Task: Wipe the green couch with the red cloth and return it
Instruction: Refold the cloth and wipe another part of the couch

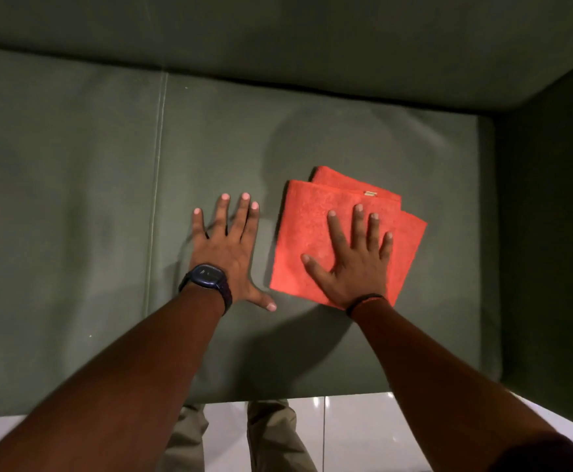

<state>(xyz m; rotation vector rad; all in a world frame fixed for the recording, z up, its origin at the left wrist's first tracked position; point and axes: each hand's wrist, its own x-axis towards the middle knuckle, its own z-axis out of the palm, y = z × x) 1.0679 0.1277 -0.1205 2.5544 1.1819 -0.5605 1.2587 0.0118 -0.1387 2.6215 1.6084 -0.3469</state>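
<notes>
The green couch (74, 165) filled almost the whole view, with its back at twelve o'clock and one arm at three o'clock. A seam (157, 185) ran from twelve toward six down the seat. Pale floor (353, 434) showed at six o'clock, below the seat's front edge.

The red cloth (312, 233) lay folded flat on the right cushion, a little toward three o'clock from the middle. Its long side ran roughly from six up to twelve, tipped a bit toward one o'clock.

The right hand (353, 264) was flat on top of the cloth, fingers spread wide, pressing down and not pinching it. The left hand (230, 247) was flat on the bare seat, fingers spread, holding nothing, just beside the cloth at its nine o'clock side. It wore a dark watch (206, 275).

So the right hand had the cloth and looked ready to slide it. The biggest unwiped stretch seemed to lie toward nine o'clock.
</notes>
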